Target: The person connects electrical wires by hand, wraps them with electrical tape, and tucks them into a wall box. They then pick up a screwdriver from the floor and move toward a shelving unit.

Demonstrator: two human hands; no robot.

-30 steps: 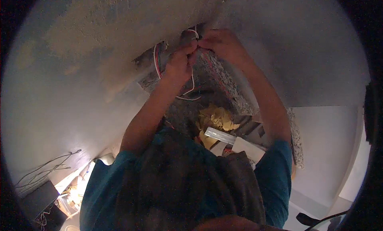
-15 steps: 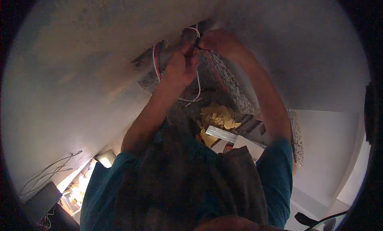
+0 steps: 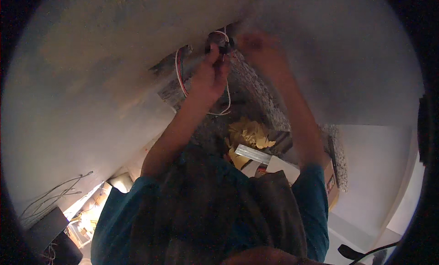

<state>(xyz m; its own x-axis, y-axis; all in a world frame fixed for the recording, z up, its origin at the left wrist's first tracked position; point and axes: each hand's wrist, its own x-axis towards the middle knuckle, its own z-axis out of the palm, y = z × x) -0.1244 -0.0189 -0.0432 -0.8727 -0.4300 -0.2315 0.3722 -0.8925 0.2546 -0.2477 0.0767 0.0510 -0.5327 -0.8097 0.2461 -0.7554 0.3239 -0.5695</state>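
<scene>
Up by a rough cut opening (image 3: 214, 38) in the wall, my left hand (image 3: 208, 71) is closed on a small black piece (image 3: 223, 49) among thin wires; whether it is tape or a connector I cannot tell. My right hand (image 3: 259, 47) is a little to the right of it, smeared by motion, so its fingers are unclear. A white wire loop (image 3: 228, 102) hangs below my left hand. More white, red and green wires (image 3: 179, 70) hang from a second opening further left.
Below lie crumpled yellow paper (image 3: 247, 133), a silvery metal strip (image 3: 251, 154), a pale board (image 3: 282, 166) and a cardboard box (image 3: 331, 187). A rough speckled stone edge (image 3: 265, 93) runs down rightward. At lower left are loose cables (image 3: 55, 196), a dark box (image 3: 48, 226) and a lit area.
My right hand has moved right, away from the left hand, and blurred. More of the black piece shows at my left fingers. The hanging white loop has shifted rightward.
</scene>
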